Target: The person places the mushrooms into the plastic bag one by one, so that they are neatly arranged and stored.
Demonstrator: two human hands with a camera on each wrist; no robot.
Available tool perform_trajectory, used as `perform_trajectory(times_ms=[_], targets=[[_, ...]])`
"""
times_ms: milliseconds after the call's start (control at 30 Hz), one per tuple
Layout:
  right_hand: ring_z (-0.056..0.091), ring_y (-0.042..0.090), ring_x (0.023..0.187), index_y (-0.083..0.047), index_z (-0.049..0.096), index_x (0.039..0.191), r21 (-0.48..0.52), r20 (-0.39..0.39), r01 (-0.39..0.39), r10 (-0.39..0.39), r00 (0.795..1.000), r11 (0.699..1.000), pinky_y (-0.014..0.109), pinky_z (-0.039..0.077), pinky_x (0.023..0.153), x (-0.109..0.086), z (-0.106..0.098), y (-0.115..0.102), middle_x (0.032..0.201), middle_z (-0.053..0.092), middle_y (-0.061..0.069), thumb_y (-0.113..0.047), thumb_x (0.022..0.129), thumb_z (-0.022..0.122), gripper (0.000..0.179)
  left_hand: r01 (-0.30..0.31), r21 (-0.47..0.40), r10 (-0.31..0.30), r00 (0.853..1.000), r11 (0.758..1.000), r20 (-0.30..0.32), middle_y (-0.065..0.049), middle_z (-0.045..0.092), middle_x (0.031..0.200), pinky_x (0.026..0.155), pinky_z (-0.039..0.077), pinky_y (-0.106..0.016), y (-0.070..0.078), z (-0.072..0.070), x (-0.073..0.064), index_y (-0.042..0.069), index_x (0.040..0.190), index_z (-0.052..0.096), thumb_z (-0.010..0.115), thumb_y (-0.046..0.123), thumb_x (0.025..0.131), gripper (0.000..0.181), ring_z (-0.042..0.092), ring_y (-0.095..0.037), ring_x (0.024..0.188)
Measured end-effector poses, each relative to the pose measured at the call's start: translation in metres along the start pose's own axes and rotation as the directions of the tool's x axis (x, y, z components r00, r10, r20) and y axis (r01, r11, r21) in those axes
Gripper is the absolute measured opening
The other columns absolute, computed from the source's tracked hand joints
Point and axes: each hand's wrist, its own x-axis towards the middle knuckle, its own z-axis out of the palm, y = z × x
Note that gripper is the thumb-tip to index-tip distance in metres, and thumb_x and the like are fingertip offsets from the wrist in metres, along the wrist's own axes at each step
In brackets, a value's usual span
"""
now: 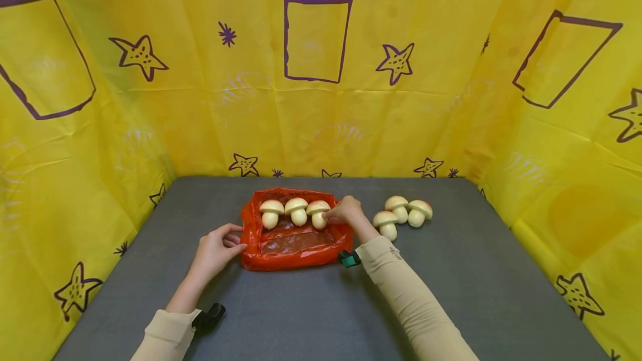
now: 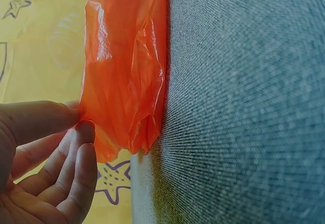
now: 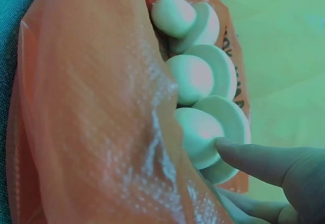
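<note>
A red plastic bag [image 1: 296, 261], its sides standing up like a shallow tray, lies on the table with three toy mushrooms in a row along its far side. At the bag's left edge my left hand [image 1: 217, 250] pinches the plastic between thumb and index finger; the other fingers curl loosely below, as the left wrist view shows. My right hand [image 1: 348, 213] reaches over the bag's right side and holds the rightmost mushroom [image 1: 318, 215]. Its thumb [image 3: 249, 155] lies on the pale stem, while the fingers are partly hidden behind the plastic. The middle mushroom [image 1: 296, 211] and left mushroom [image 1: 271, 214] lean against the far wall.
Three more mushrooms [image 1: 396, 209] lie grouped on the dark grey table [image 1: 301, 311], right of the bag and close to my right forearm. Yellow cloth [image 1: 321, 127] with purple drawings encloses the table at the back and both sides.
</note>
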Motion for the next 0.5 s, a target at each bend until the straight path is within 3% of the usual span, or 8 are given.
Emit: perform_trajectory(times_ms=[367, 500], targets=[[0.058, 0.033, 0.108, -0.007, 0.076, 0.090, 0.098, 0.050, -0.024, 0.019, 0.999, 0.995, 0.038, 0.049, 0.090, -0.009, -0.015, 0.001, 0.115, 0.065, 0.016, -0.038, 0.072, 0.081, 0.036, 0.001, 0.000, -0.001, 1.000, 1.000, -0.007, -0.006, 0.069, 0.085, 0.062, 0.050, -0.021, -0.001, 0.000, 0.000, 0.004, 0.109, 0.065, 0.077, 0.015, 0.079, 0.035, 0.064, -0.014, 0.071], [0.064, 0.027, 0.098, -0.005, 0.076, 0.093, 0.197, 0.076, -0.012, -0.003, 0.997, 0.980, 0.032, 0.053, 0.081, -0.013, -0.019, 0.004, 0.111, 0.067, 0.016, -0.032, 0.072, 0.082, 0.035, 0.001, 0.004, -0.001, 1.000, 1.000, -0.008, -0.006, 0.069, 0.084, 0.063, 0.051, -0.021, 0.000, 0.000, 0.001, 0.004, 0.109, 0.065, 0.077, 0.015, 0.079, 0.034, 0.064, -0.014, 0.072]])
